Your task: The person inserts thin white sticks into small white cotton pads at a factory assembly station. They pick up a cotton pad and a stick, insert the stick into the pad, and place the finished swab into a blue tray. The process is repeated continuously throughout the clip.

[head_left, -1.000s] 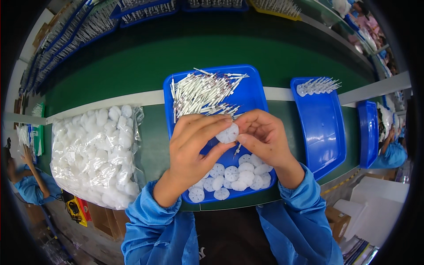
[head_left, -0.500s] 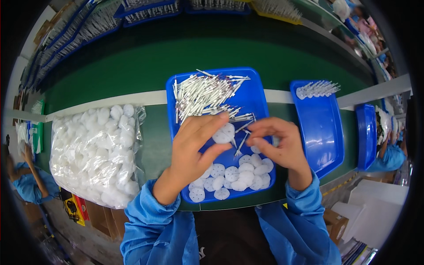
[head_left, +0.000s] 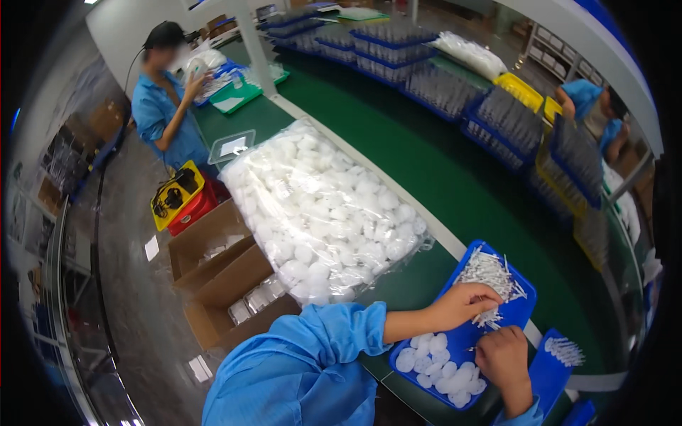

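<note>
Left hand (head_left: 463,305) and right hand (head_left: 503,355), fingers curled, over the blue tray (head_left: 458,338); contents of either grip unclear

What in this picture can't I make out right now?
In the head view:
Whatever the left hand may hold: mostly covered by its fingers.
Whatever the right hand may hold: hidden by the hand itself.
White sticks: too small and heaped to count.
Right sleeve: cut off by the lower edge.

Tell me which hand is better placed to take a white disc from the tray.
The right hand, most likely: it is close beside the white discs, while the left hand is farther up the blue tray, by the white sticks.
</note>
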The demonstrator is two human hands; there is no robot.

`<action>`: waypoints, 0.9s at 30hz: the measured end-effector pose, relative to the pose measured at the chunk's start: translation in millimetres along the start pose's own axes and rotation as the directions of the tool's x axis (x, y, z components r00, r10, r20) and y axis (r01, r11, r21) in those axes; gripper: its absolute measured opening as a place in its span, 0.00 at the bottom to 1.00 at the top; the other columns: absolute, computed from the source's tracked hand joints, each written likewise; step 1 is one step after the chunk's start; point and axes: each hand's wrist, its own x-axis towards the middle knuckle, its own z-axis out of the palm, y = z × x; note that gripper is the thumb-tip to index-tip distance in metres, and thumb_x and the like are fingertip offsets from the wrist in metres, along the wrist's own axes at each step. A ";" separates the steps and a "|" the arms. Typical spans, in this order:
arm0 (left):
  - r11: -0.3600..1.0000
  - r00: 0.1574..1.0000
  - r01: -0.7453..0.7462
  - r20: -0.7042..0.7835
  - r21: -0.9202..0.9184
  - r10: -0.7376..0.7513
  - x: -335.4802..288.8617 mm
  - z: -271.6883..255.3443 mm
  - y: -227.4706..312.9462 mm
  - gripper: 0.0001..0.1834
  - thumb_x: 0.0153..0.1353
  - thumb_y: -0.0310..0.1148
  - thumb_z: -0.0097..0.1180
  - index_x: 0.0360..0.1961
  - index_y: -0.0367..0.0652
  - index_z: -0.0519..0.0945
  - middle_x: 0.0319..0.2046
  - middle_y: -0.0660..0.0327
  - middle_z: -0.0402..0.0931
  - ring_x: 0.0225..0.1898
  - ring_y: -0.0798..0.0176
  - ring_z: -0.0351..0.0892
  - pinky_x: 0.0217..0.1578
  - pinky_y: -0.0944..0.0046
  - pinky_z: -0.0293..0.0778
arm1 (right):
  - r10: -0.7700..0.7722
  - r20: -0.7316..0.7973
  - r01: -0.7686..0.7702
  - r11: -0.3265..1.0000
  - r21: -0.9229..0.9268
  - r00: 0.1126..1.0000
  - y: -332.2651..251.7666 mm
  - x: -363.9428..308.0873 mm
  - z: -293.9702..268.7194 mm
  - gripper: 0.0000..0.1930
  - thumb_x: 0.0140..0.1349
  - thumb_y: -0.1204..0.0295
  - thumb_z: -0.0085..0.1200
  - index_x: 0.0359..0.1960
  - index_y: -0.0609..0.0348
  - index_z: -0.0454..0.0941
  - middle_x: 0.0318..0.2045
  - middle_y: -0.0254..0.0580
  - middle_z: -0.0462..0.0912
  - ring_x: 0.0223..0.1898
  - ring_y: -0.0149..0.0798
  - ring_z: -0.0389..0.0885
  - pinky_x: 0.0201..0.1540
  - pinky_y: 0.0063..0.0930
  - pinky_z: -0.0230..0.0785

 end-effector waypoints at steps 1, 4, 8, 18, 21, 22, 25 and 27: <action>0.999 0.999 -0.016 -0.031 -0.039 0.014 1.0 3.0 -4.2 0.11 0.77 0.29 0.62 0.56 0.36 0.87 0.36 0.65 0.83 0.32 0.75 0.76 0.34 0.69 0.75 | 0.112 -0.070 -0.109 0.993 0.049 0.991 0.8 -0.8 2.6 0.04 0.53 0.78 0.66 0.30 0.58 0.85 0.28 0.42 0.85 0.34 0.43 0.84 0.44 0.41 0.75; 0.998 0.998 -0.047 -0.031 0.036 0.049 6.1 6.5 -5.9 0.13 0.77 0.27 0.60 0.58 0.38 0.87 0.36 0.64 0.83 0.31 0.74 0.76 0.34 0.69 0.75 | 0.494 -0.248 -0.434 0.863 0.260 0.834 1.1 -33.0 17.9 0.07 0.52 0.82 0.64 0.32 0.60 0.82 0.31 0.43 0.85 0.36 0.45 0.85 0.48 0.41 0.77; 0.980 0.995 -0.099 0.012 0.171 0.099 6.7 3.9 -9.2 0.15 0.75 0.28 0.62 0.60 0.39 0.86 0.38 0.62 0.85 0.33 0.72 0.77 0.38 0.66 0.77 | 0.807 -0.274 -0.412 0.521 0.748 0.524 2.4 -67.0 64.0 0.06 0.68 0.78 0.63 0.42 0.61 0.78 0.35 0.32 0.78 0.35 0.25 0.76 0.42 0.21 0.68; 0.987 0.989 0.076 0.118 0.143 -0.093 -1.0 -0.6 4.8 0.18 0.75 0.30 0.65 0.60 0.32 0.86 0.50 0.54 0.91 0.53 0.67 0.88 0.55 0.65 0.83 | 0.746 -0.361 -0.380 0.618 0.688 0.560 -10.8 -32.1 77.2 0.06 0.67 0.82 0.63 0.43 0.64 0.82 0.28 0.32 0.78 0.29 0.24 0.73 0.35 0.20 0.66; 0.990 0.982 0.102 0.149 0.100 -0.116 -2.0 -1.8 -4.6 0.17 0.75 0.31 0.65 0.59 0.31 0.86 0.51 0.54 0.90 0.53 0.67 0.88 0.53 0.66 0.83 | 0.735 -0.404 -0.374 0.644 0.667 0.545 -7.0 -36.9 91.4 0.06 0.66 0.83 0.63 0.44 0.64 0.83 0.27 0.32 0.78 0.27 0.24 0.73 0.30 0.21 0.65; 0.989 0.977 0.119 0.165 0.092 -0.133 -1.6 -2.3 -5.5 0.17 0.75 0.31 0.65 0.59 0.31 0.86 0.51 0.54 0.90 0.53 0.67 0.88 0.53 0.66 0.83 | 0.735 -0.416 -0.375 0.648 0.663 0.536 -7.4 -37.4 95.5 0.06 0.67 0.83 0.63 0.44 0.64 0.83 0.27 0.32 0.78 0.27 0.24 0.73 0.29 0.20 0.65; 0.965 0.946 0.207 0.219 0.161 -0.239 5.3 -2.9 5.7 0.17 0.75 0.32 0.66 0.58 0.32 0.87 0.51 0.54 0.90 0.54 0.68 0.88 0.51 0.67 0.83 | 0.664 -0.505 -0.355 0.735 0.578 0.552 -8.1 -34.0 95.0 0.07 0.66 0.82 0.64 0.44 0.64 0.84 0.27 0.34 0.79 0.26 0.26 0.74 0.28 0.21 0.65; 0.972 0.961 0.159 0.197 0.171 -0.192 6.9 -5.5 1.2 0.17 0.76 0.35 0.67 0.57 0.33 0.87 0.48 0.57 0.91 0.46 0.71 0.88 0.42 0.70 0.82 | 0.559 -0.599 -0.326 0.826 0.460 0.573 -12.9 -27.5 91.6 0.07 0.65 0.82 0.65 0.43 0.64 0.84 0.26 0.36 0.80 0.25 0.27 0.75 0.28 0.22 0.66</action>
